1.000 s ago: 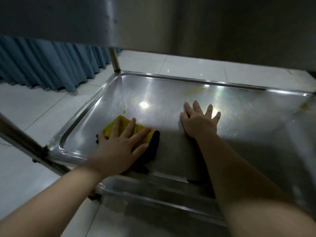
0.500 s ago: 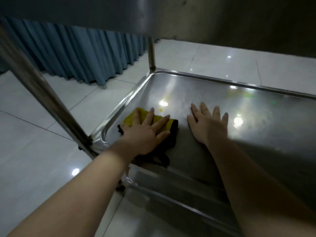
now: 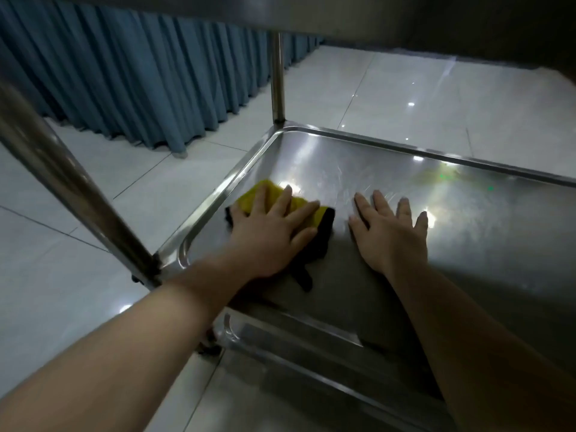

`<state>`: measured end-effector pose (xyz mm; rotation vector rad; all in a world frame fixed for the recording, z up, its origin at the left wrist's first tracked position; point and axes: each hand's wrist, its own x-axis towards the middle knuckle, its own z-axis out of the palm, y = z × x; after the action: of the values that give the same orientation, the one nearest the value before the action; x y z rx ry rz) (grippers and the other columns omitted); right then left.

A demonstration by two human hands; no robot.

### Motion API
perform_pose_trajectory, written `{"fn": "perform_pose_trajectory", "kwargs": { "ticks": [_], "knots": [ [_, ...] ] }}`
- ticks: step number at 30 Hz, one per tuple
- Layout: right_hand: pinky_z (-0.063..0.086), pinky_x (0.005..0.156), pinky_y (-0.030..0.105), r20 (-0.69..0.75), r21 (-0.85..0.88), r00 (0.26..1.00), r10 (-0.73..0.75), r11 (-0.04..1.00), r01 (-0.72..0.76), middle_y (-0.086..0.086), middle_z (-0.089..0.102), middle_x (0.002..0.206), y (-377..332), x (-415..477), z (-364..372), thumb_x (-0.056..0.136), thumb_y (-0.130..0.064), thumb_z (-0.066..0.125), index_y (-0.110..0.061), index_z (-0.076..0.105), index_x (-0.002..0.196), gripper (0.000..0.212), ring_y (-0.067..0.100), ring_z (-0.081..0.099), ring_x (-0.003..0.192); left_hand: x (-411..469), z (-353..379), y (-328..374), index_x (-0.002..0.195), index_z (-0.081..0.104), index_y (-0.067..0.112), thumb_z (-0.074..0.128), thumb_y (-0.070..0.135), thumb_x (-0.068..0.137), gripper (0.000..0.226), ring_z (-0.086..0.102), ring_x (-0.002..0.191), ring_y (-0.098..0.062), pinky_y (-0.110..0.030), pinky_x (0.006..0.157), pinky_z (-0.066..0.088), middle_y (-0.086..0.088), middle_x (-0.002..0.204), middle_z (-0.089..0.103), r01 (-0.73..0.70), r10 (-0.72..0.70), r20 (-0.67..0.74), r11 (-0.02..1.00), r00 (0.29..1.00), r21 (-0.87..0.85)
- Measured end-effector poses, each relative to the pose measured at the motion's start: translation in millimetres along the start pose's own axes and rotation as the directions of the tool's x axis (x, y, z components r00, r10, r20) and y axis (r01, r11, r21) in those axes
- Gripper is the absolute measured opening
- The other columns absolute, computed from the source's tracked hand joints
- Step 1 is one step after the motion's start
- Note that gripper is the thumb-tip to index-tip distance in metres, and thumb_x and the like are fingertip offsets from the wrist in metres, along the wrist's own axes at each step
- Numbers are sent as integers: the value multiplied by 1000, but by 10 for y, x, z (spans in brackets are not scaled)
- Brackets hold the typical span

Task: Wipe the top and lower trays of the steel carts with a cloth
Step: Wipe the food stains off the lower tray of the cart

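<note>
As the flat, open left hand (image 3: 274, 232) had pushed the cloth (image 3: 251, 198) farther along the lower tray's (image 3: 486, 244) left rim, the near corner looked wiped; the open right hand (image 3: 389, 236) braced beside it.

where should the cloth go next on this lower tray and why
Probably slide the cloth under the left hand rightward and away, toward the yellowish smear near the far rim of the tray. The cloth sits by the left rim, and that smear looks unwiped. The right hand, flat on the steel, lies in the path.
</note>
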<state>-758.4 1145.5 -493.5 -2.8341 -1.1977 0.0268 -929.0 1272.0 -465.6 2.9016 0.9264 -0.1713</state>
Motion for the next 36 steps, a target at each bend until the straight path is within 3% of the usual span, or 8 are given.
{"fn": "perform_pose_trajectory", "kwargs": {
  "ticks": [4, 8, 15, 19, 24, 28, 32, 36],
  "knots": [
    [-2, 118, 60, -12, -8, 1000, -12, 1000, 12, -6, -1, 165, -18, -3, 32, 99, -62, 9, -43, 0, 155, 59, 37, -1, 151, -712, 83, -216, 136, -24, 68, -15, 81, 74, 64, -21, 148, -34, -71, 112, 4, 13, 161, -23, 10, -12, 56, 999, 998, 44],
    [-1, 118, 59, -18, -15, 1000, -4, 1000, 4, -6, -2, 165, -12, 0, 34, 99, -62, 8, -43, -2, 155, 60, 37, -2, 151, 259, -105, -49, 146, -8, 63, 12, 73, 93, 57, -19, 148, -40, -79, 107, 4, 10, 165, -14, 44, -44, 40, 999, 998, 1],
    [1, 118, 59, -38, -8, 999, 2, 1000, -2, -6, 0, 165, 8, 15, 37, 99, -63, 9, -44, 0, 154, 59, 35, 0, 151, 1479, -297, 157, 150, 2, 57, 16, 69, 97, 56, -12, 149, -40, -78, 107, 3, 4, 167, -3, 123, -121, 35, 991, 992, -53],
    [2, 118, 59, -13, 11, 1000, 4, 1000, -4, -7, 3, 165, 2, 5, -7, 99, -62, 10, -44, 3, 155, 59, 35, 2, 151, 645, -215, -8, 148, 8, 58, 18, 68, 97, 53, -12, 151, -34, -77, 108, 4, 10, 166, 0, 13, -12, 23, 998, 1000, -69],
    [1, 119, 60, -11, 29, 1000, 18, 999, -18, -7, 4, 165, -31, -15, -20, 99, -63, 10, -44, 4, 155, 60, 35, 1, 151, -850, -92, -290, 143, -14, 64, 2, 71, 89, 57, -22, 148, -33, -73, 111, -5, 15, 162, -19, 60, -68, 144, 997, 987, 55],
    [1, 119, 60, 8, 16, 1000, 16, 1000, -16, -6, 2, 165, -28, -22, -40, 98, -64, 9, -43, 2, 155, 61, 35, 0, 151, -597, -165, -181, 148, -11, 59, 2, 60, 99, 50, -21, 146, -43, -76, 107, -12, 12, 164, -12, 53, -61, 93, 995, 994, 85],
    [1, 119, 59, -3, 15, 1000, 11, 1000, -11, -6, 2, 165, -4, 0, -27, 98, -64, 11, -43, 2, 155, 61, 35, 1, 151, -398, -16, -326, 148, -4, 60, 5, 68, 96, 54, -21, 149, -34, -74, 109, -10, 12, 164, -13, 72, -73, -33, 997, 997, -3],
    [0, 119, 60, 7, 14, 1000, 14, 1000, -15, -5, 1, 165, -25, 18, -14, 98, -64, 11, -43, 3, 155, 61, 36, 0, 151, -235, -85, -619, 151, 1, 57, 7, 67, 98, 54, -20, 148, -37, -74, 109, -8, 7, 165, -12, 297, -298, -78, 955, 952, -21]
  ]
}}
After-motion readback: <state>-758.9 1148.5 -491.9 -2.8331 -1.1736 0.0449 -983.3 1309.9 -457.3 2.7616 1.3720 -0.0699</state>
